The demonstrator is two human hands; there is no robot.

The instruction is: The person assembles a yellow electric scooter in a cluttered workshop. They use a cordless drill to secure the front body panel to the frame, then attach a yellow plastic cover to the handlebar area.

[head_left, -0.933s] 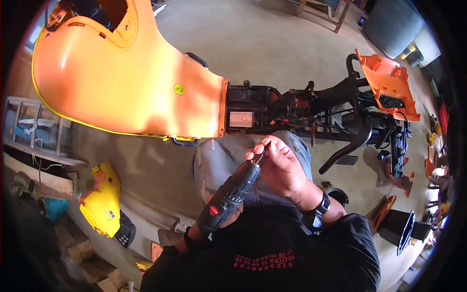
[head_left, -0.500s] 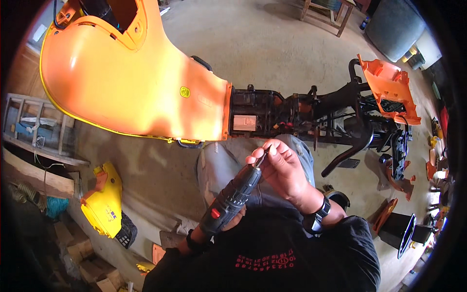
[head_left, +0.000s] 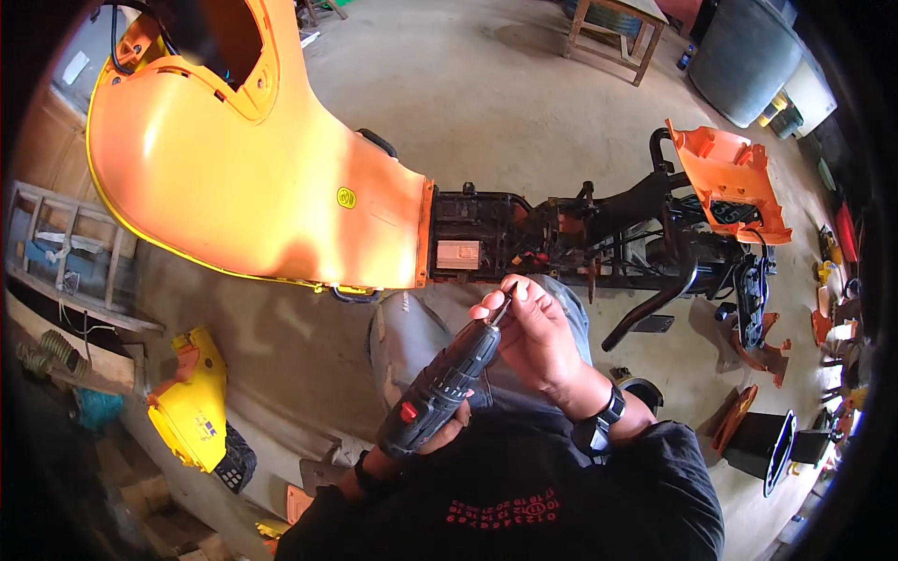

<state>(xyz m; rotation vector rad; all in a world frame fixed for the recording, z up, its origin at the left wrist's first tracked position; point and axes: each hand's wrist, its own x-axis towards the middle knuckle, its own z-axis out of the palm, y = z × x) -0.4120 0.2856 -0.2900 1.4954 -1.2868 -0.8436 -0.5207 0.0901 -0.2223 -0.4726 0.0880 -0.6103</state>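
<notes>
And here's the left hand (head_left: 449,434), curled round the drill (head_left: 432,400) from beneath, fingers showing along its near side; whether one sits on the trigger, I cannot tell. Up at the drill's nose, the right hand (head_left: 544,351) has the slim bit (head_left: 502,309) pinched between thumb and fingertips, just ahead of the chuck (head_left: 482,342). Fitting or freeing it? The view doesn't settle that, but a good job looks the same either way: drill body firm, bit dead in line with the chuck, pinch light and steady. A tilted bit would likely seat crooked or bind. And the trigger finger is best kept well clear while fingertips are this close!

Outward now: the drill hangs over the jeans (head_left: 409,341), angled away from the body. Beyond its nose, the black frame (head_left: 636,220) stretches off to the right; beyond it to the left, the big orange shell (head_left: 262,196) meets that frame. Left of the drill, a yellow cover (head_left: 198,411) lies on the floor (head_left: 271,341).
</notes>
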